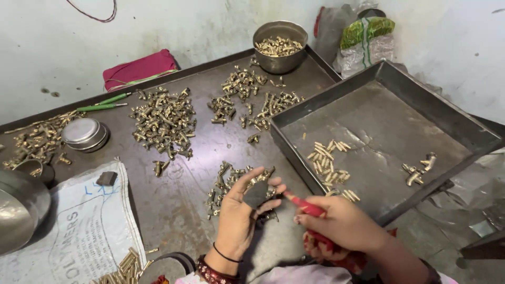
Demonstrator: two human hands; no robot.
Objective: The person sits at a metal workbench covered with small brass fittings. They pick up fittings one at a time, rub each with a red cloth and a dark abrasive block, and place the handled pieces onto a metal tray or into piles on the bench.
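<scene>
Gripping a small dark flat block (256, 193), the left hand (239, 213) fingers curl closed; right hand (339, 225) clasps a red-handled tool (305, 206) above brass fittings (226, 181).

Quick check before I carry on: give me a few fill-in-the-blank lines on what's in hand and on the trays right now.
1. The right hand grips a ____-handled tool.
2. The left hand holds a small dark ____.
3. The steel bowl by the wall holds ____ parts.

Missing words: red; block; brass
</scene>
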